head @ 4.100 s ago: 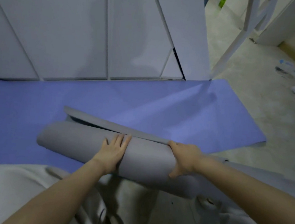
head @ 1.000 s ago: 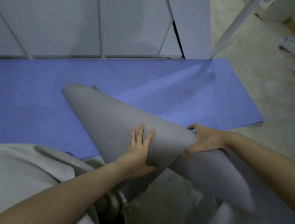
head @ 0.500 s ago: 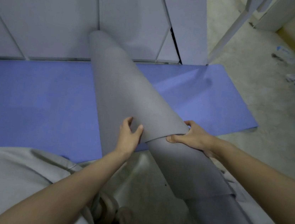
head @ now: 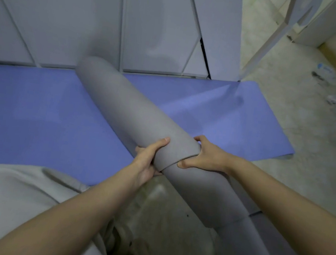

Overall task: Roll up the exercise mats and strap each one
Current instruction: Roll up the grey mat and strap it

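1. Grey foam, rolled into a long tube, makes up the exercise mat (head: 123, 100) being handled. It is held off the pale concrete floor (head: 303, 186), above the near edge of the other mat.
2. A violet-blue foam exercise mat (head: 38, 111) is spread flat on the floor, its far edge laid along the foot of the white wall panels (head: 71, 9).
3. The grey roll's long axis runs from a raised far-left end, in front of the panels, down to a near-right end. The roll is telescoped: the outer wrap stops at mid-length, and narrower inner turns stick out towards the near right in two steps.
4. The left grip (head: 150, 157) is closed round the roll from the left, thumb laid over the top. The right grip (head: 207, 159) is clasped on the right side at the outer wrap's edge, thumb against the step.
5. Both grips sit side by side at mid-length, and the protruding core lies to their near right, along the axis, on the right grip's side. It is judged that the core must be pushed back towards the far left before strapping.
6. Counted: two mats, one rolled and one flat, and two grips. No strap can be seen.
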